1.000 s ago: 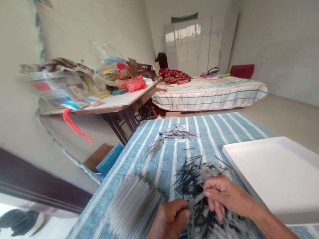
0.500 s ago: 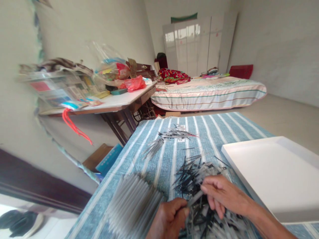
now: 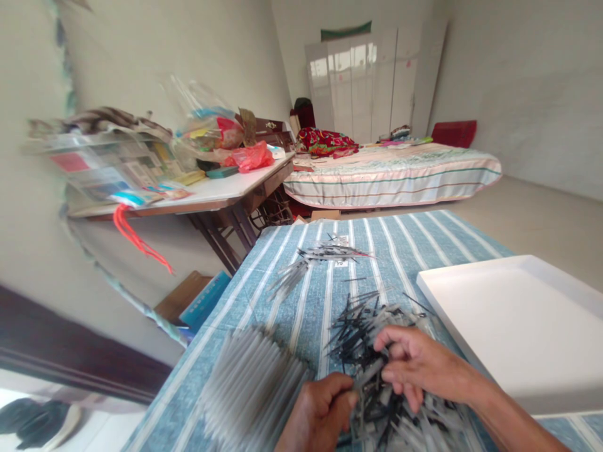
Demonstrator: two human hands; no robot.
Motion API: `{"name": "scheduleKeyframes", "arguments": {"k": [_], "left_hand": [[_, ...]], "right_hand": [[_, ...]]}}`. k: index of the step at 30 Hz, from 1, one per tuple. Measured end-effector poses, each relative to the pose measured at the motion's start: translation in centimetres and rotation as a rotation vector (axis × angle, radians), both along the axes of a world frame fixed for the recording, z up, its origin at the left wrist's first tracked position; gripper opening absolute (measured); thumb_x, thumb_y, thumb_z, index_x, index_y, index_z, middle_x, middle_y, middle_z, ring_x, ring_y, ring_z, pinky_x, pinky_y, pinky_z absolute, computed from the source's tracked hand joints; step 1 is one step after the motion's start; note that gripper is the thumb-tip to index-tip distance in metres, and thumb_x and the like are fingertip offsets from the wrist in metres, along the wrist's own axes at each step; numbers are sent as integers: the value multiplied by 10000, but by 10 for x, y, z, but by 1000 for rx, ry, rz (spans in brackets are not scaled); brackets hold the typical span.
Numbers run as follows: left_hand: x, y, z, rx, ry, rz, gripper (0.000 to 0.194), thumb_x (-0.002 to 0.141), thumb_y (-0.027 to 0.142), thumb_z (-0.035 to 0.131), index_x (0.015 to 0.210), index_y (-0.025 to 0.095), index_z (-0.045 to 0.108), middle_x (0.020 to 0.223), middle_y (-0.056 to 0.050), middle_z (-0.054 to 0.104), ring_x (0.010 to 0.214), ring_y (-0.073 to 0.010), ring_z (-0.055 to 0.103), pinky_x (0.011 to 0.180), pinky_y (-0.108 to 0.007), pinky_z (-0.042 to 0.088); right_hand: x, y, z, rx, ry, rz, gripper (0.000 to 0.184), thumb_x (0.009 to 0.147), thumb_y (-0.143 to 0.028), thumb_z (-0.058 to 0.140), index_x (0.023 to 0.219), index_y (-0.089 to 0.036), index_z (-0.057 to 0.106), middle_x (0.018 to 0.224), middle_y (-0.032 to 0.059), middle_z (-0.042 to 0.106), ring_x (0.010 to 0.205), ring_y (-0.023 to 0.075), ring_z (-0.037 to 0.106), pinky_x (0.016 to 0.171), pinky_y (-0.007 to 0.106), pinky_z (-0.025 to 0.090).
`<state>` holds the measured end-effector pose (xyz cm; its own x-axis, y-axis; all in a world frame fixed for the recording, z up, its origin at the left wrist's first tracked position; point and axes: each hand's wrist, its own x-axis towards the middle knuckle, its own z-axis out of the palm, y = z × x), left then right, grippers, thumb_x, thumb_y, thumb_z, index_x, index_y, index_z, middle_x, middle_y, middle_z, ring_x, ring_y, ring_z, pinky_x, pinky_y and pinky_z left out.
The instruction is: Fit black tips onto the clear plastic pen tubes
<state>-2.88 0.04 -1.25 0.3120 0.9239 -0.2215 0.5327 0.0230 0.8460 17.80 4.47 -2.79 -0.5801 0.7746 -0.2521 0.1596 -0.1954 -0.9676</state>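
My left hand is closed, its thumb and forefinger pinching a short grey translucent plastic tube. The far end of that tube points toward my right hand, whose thumb and forefinger are apart, with the other fingers curled. Below both hands spreads a loose heap of black and grey thin plastic pieces. To the left of my left hand lies a thick row of long grey tubes, side by side. A smaller scattered bunch of grey and black pieces rests farther back on the cloth.
A blue striped cloth covers the table. On the right stands a shallow white tray. Beyond are a side table loaded with bags and boxes, a bed and a white wardrobe.
My right forefinger has lifted away from the thumb and off the tube's end. My left hand keeps its pinch in nearly the same place.
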Motion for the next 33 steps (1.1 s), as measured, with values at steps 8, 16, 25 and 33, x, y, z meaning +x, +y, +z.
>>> {"name": "scheduleKeyframes", "arguments": {"k": [8, 16, 25, 33], "left_hand": [[3, 0, 10, -28, 3, 16, 249, 806, 305, 419, 647, 153, 536, 518, 37, 428, 515, -104, 406, 496, -200, 281], [6, -4, 19, -25, 31, 10, 264, 808, 259, 413, 565, 170, 466, 519, 49, 406, 525, -99, 395, 518, -204, 280], [2, 1, 13, -43, 0, 21, 277, 819, 270, 407, 569, 167, 467, 509, 48, 410, 528, -103, 384, 518, -209, 280], [-1, 1, 19, -72, 5, -30, 237, 805, 248, 436, 600, 158, 512, 526, 48, 440, 538, -98, 412, 529, -201, 306]], "right_hand": [[-1, 1, -2, -16, 4, -4, 363, 732, -508, 559, 855, -184, 451, 577, -53, 611, 358, 74, 562, 343, 134, 385], [0, 1, 2, 5, 29, -17, 352, 767, -510, 513, 754, -163, 457, 558, -33, 606, 376, 83, 576, 352, 142, 380], [8, 8, 5, 42, -33, -97, 320, 772, -439, 534, 966, -193, 469, 584, -60, 589, 332, 70, 538, 319, 141, 352], [3, 4, 5, 44, -17, -51, 326, 760, -474, 531, 672, -165, 471, 485, -55, 575, 310, 61, 513, 312, 133, 337]]}}
